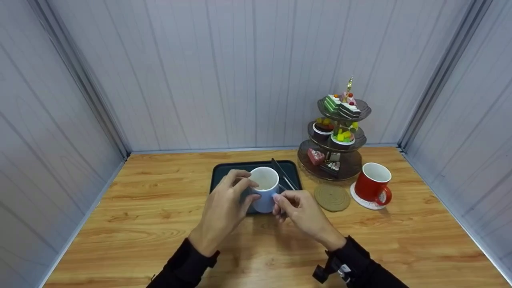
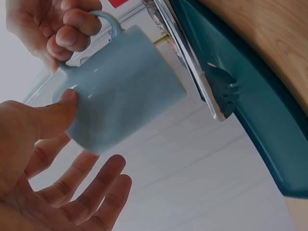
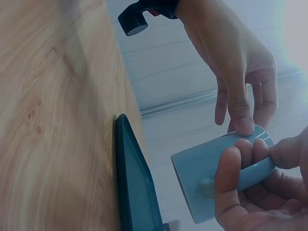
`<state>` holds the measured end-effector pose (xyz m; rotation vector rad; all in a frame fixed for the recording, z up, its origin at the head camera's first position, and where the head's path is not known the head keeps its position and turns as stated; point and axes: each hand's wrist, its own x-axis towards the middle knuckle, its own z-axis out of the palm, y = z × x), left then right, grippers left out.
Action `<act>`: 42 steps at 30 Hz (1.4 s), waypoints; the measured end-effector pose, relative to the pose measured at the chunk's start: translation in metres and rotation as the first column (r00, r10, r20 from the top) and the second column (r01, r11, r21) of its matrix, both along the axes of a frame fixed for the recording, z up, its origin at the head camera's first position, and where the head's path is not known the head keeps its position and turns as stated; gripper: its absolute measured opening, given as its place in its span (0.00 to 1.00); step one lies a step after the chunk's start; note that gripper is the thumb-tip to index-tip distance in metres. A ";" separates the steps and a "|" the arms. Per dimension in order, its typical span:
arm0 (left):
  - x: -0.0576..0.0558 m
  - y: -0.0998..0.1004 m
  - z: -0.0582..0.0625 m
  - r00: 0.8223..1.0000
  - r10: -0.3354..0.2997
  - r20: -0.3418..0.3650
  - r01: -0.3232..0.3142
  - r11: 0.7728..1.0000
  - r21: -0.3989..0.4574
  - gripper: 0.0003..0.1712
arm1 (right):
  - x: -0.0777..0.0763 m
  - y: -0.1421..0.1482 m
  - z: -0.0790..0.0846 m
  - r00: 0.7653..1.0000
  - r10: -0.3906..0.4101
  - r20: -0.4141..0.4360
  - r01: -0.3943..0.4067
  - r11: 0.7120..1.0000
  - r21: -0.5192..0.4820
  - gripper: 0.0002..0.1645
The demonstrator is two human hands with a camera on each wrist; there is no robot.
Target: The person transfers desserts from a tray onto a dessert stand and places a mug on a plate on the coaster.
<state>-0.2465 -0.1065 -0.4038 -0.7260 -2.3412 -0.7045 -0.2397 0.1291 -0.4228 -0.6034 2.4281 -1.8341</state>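
Observation:
A light blue mug (image 1: 266,202) with a white inside is held in the air above a dark green tray (image 1: 218,170). My right hand (image 1: 302,210) grips its handle, with fingers curled through and around it in the right wrist view. My left hand (image 1: 226,198) is at the mug's rim on the other side. Its thumb (image 2: 60,113) presses the outer wall, and the curved index finger reaches over the rim in the head view. The other left fingers (image 2: 103,187) are spread apart below the mug in the left wrist view.
On the tray lie a dark-handled knife (image 1: 285,176) and a fork (image 2: 224,86). A three-tier stand (image 1: 348,170) with small cakes is behind to the right. Nearer are a round woven coaster (image 1: 332,198) and a red mug (image 1: 368,186) on a white coaster (image 1: 362,203).

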 end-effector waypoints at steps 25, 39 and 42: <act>-0.009 -0.020 0.000 0.997 0.074 0.012 -0.074 0.997 -0.014 0.16 | -0.004 0.023 0.004 0.996 -0.082 0.023 0.083 0.995 -0.048 0.22; -0.014 -0.037 -0.012 0.995 0.098 -0.002 -0.098 0.995 -0.024 0.13 | -0.006 0.045 0.003 0.988 -0.152 0.026 0.153 0.985 -0.080 0.21; -0.014 -0.039 -0.014 0.994 0.107 0.008 -0.107 0.994 -0.030 0.13 | -0.006 0.050 0.001 0.986 -0.167 0.025 0.168 0.983 -0.079 0.21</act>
